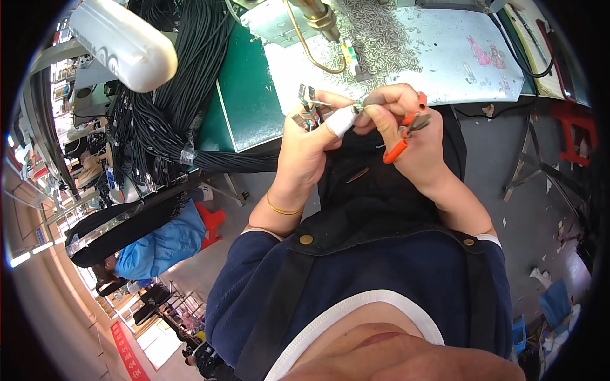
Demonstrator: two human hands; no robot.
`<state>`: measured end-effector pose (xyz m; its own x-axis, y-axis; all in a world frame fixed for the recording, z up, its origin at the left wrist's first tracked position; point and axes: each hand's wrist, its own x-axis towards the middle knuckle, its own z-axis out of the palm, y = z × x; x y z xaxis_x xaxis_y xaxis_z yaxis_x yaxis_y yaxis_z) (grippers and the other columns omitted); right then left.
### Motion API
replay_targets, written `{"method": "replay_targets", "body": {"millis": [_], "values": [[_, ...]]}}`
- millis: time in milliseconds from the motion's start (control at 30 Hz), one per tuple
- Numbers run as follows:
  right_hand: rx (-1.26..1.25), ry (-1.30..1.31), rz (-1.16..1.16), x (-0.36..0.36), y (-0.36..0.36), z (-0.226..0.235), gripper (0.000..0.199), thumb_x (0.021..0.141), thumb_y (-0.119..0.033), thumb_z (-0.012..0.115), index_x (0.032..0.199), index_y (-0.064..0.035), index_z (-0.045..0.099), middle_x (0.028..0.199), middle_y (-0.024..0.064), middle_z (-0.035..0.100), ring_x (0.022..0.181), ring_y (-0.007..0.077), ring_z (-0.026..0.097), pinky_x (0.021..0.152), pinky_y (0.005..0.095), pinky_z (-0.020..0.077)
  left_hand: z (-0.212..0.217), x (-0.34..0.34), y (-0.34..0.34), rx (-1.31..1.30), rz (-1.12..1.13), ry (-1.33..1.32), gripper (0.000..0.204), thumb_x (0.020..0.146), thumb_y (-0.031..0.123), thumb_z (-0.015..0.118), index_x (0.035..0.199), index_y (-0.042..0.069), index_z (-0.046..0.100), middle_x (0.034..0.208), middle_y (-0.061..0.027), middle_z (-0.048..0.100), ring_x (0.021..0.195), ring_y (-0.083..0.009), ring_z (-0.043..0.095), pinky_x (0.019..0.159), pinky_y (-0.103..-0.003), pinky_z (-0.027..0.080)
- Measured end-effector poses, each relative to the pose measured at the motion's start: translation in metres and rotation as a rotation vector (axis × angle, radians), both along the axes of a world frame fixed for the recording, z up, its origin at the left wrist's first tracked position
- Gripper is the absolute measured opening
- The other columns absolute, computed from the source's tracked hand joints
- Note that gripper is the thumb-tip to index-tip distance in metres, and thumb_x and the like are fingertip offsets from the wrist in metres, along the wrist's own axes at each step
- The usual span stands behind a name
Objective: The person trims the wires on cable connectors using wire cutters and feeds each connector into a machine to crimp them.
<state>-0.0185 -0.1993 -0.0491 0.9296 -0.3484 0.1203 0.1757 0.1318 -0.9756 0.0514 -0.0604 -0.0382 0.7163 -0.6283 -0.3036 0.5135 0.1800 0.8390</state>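
My left hand (pixel 298 149) is closed around a few black cables whose metal plug ends (pixel 307 95) stick up between the fingers. A white wrap (pixel 342 120) covers its thumb. Both hands meet at a small metal connector (pixel 358 105), pinched between thumbs and fingertips; its details are too small to make out. Tucked in my right hand (pixel 422 155) is a pair of pliers with orange handles (pixel 395 151), lying across the palm while the thumb and forefinger pinch at the connector. The hands are in front of the bench edge, above my dark apron (pixel 387 174).
A heap of small metal pieces (pixel 381 51) covers part of the white bench top (pixel 445 76). Over it stands a machine head (pixel 321 19). Bundled black cables (pixel 184 76) hang at the left beside a green mat (pixel 244 108). A person in blue (pixel 162 247) sits at the left.
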Motion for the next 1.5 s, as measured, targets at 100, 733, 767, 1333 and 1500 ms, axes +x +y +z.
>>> {"method": "replay_targets", "body": {"millis": [100,733,767,1333,1500], "values": [[-0.161,0.102,0.037,-0.009,-0.005,-0.002,0.017,0.079,-0.004,0.060,0.088,0.0036,0.048,0.070,0.0068,0.056,0.059,0.0101,0.056,0.055,0.0230,0.0456,0.003,-0.003,-0.002,0.033,0.077,-0.104,0.012,0.077,0.005,0.063,0.088,0.000,0.058,0.075,-0.0013,0.058,0.058,-0.0011,0.044,0.047,-0.015,0.031],[-0.288,0.552,0.345,-0.012,-0.006,-0.012,0.038,0.084,-0.030,0.056,0.064,0.0008,0.048,0.047,0.0102,0.047,0.040,0.0196,0.045,0.043,0.0326,0.0369,0.001,0.022,-0.005,0.296,-0.081,-0.142,0.010,0.076,0.004,0.063,0.084,-0.001,0.061,0.069,0.0010,0.054,0.055,-0.0033,0.043,0.049,-0.017,0.033],[-0.221,0.542,0.259,-0.010,-0.006,-0.016,0.034,0.085,-0.027,0.056,0.067,0.0010,0.048,0.047,0.0092,0.046,0.040,0.0160,0.041,0.043,0.0315,0.0350,-0.004,0.027,-0.010,0.290,-0.041,-0.100,0.010,0.077,0.006,0.062,0.084,0.000,0.059,0.064,0.0028,0.048,0.051,-0.0030,0.036,0.045,-0.017,0.026],[0.021,0.366,0.032,0.066,-0.034,-0.014,0.021,0.082,-0.019,0.059,0.078,-0.0014,0.050,0.052,-0.0010,0.042,0.037,0.0070,0.040,0.035,0.0228,0.0348,-0.012,0.070,-0.025,0.103,-0.043,-0.061,0.013,0.075,0.006,0.065,0.083,-0.001,0.056,0.057,0.0037,0.044,0.041,-0.0016,0.029,0.037,-0.017,0.019],[0.038,0.346,0.041,0.067,-0.033,-0.018,0.016,0.083,-0.015,0.057,0.080,-0.0010,0.051,0.053,-0.0002,0.044,0.039,0.0067,0.040,0.035,0.0226,0.0334,-0.010,0.063,-0.024,0.204,0.040,-0.144,0.013,0.074,0.007,0.066,0.082,0.001,0.057,0.059,0.0029,0.047,0.042,-0.0013,0.032,0.037,-0.017,0.022]]}}
